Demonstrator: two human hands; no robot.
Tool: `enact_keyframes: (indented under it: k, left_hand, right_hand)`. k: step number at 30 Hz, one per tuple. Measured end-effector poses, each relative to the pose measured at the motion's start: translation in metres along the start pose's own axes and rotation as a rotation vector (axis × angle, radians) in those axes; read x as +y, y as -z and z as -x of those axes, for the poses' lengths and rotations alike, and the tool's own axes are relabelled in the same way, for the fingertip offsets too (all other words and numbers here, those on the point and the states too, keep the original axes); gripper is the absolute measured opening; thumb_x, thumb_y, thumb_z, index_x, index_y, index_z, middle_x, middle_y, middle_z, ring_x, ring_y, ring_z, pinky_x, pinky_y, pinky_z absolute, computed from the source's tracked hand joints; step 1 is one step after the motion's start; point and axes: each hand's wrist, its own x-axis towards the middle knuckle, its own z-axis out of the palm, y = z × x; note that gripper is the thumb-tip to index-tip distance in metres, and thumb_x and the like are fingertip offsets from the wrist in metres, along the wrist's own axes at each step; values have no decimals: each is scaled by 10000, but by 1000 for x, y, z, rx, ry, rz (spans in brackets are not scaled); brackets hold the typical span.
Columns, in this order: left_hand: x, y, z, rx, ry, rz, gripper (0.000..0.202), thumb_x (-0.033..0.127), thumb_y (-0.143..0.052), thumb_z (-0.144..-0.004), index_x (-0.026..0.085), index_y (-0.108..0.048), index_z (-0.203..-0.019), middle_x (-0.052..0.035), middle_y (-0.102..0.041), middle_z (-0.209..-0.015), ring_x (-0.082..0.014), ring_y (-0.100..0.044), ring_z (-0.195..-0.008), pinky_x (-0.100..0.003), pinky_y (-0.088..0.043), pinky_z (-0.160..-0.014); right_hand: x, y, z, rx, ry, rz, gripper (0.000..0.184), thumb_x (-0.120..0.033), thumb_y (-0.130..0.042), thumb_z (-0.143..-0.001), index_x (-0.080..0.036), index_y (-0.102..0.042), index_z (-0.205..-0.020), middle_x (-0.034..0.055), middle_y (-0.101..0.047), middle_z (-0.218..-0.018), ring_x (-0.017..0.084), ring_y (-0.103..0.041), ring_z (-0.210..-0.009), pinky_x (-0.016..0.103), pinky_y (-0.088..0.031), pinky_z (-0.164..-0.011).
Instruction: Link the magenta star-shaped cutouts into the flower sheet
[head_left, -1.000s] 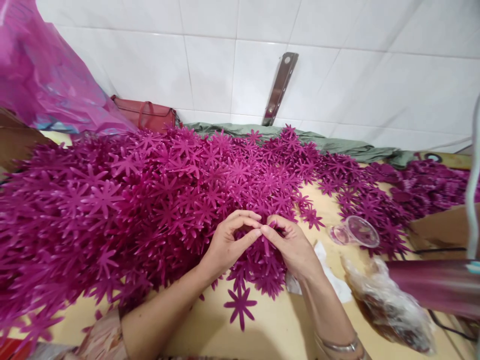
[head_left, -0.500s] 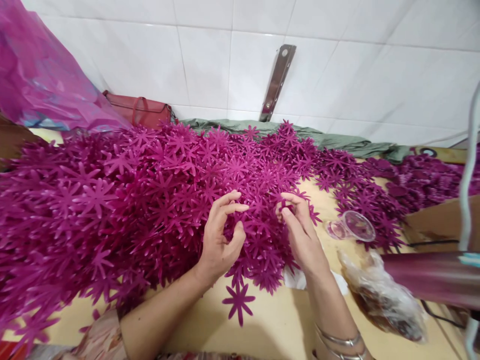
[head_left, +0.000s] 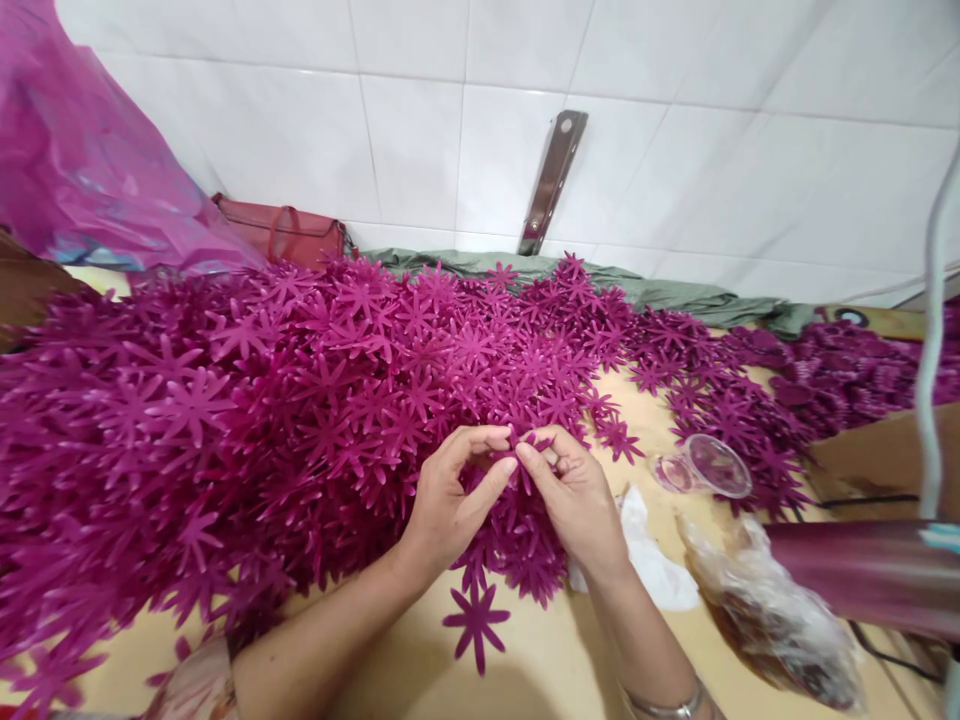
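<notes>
My left hand (head_left: 457, 490) and my right hand (head_left: 574, 490) meet at the front of a big heap of magenta flower-shaped pieces (head_left: 322, 380), each with several narrow petals. Between their fingertips is one small magenta flower piece (head_left: 527, 447), partly covered by the fingers. Thumb and forefinger of both hands are closed on it. Below the hands, a single flower piece (head_left: 477, 622) lies on the pale tabletop (head_left: 555, 660). The lower fingers of both hands are partly hidden.
On the right are a clear plastic cup (head_left: 716, 466), white tissue (head_left: 652, 560), a clear bag with brown contents (head_left: 780, 620) and a dark magenta cylinder (head_left: 862, 575). A red handbag (head_left: 281, 232) and green cloth (head_left: 645, 285) lie by the tiled wall. A pink plastic bag (head_left: 112, 170) stands left.
Both hands have come together. My left hand, open before, now pinches the flower piece that my right hand was holding. The view has tilted slightly upward.
</notes>
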Motion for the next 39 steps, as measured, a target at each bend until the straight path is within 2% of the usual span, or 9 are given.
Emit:
enact_keyframes:
  k: [3, 8, 15, 19, 22, 25, 29, 35, 39]
  left_hand:
    - [-2, -2, -1, -8, 78, 114, 283, 325, -678, -941, 234, -634, -1206, -27, -670, -1085, -129, -660, -1015, -246, -545, -933]
    - [-5, -4, -6, -33, 187, 383, 419, 289, -725, -901, 211, -580, -1286, -1, -652, -921, -93, -645, -772, -227, -552, -783]
    - [-3, -1, -8, -48, 249, 291, 183, 310, -705, -901, 145, -717, -980, -52, -692, -983, -125, -633, -932, -215, -494, -876]
    - [-2, 0, -10, 37, 277, 343, 208, 340, -708, -901, 141, -688, -957, -21, -657, -924, -83, -574, -838, -182, -464, -816]
    - [-3, 0, -10, 58, 339, 406, 227, 348, -723, -889, 133, -656, -917, 0, -613, -830, -65, -530, -757, -170, -447, -757]
    - [-5, 0, -10, 30, 368, 483, 228, 347, -727, -885, 134, -650, -911, -7, -614, -843, -74, -557, -771, -182, -467, -771]
    - [-5, -1, -10, -16, 367, 455, 244, 361, -724, -889, 134, -674, -962, -25, -631, -884, -89, -576, -803, -203, -483, -802]
    - [-6, 0, -8, -9, 213, 302, 240, 378, -658, -948, 144, -616, -912, -3, -569, -848, -70, -513, -786, -176, -436, -761]
    - [-6, -1, -9, -31, 207, 355, 202, 349, -637, -962, 151, -617, -993, -16, -592, -921, -75, -545, -834, -175, -454, -783]
  right_hand:
    - [-4, -3, 1, 49, 51, 97, 717, -716, -453, -877, -21, -516, -1040, 45, -515, -817, -98, -433, -679, -24, -389, -637]
    - [-5, -5, 3, -10, 51, 150, 739, -742, -355, -912, -24, -486, -1024, 45, -527, -786, -78, -496, -671, -7, -419, -664]
    - [4, 1, 2, 85, 122, 300, 693, -668, -285, -973, -36, -563, -1025, 46, -525, -843, -109, -415, -711, -17, -343, -659]
    - [2, 4, 1, 336, 374, 361, 503, -493, -417, -979, -106, -548, -1273, 36, -537, -1183, -102, -505, -1105, -11, -418, -990]
    - [-4, 1, 2, 506, 650, 555, 344, -387, -618, -874, -133, -657, -1104, 3, -544, -1157, -64, -464, -1170, 76, -364, -1095]
    - [-8, -4, 2, 477, 748, 678, 172, -292, -659, -839, -201, -717, -974, -47, -566, -1059, -79, -444, -1101, 93, -327, -1070]
    - [-7, -7, 1, 379, 699, 602, 141, -253, -604, -880, -192, -714, -943, -83, -577, -1031, -121, -448, -1076, 62, -342, -1052]
    - [-4, -5, 1, 252, 513, 434, 266, -365, -539, -932, -155, -701, -911, -53, -574, -1029, -140, -477, -1037, 16, -380, -981]
    - [0, -8, 3, 252, 444, 388, 341, -423, -531, -932, -147, -661, -1083, -12, -551, -1154, -111, -495, -1129, 14, -407, -1056]
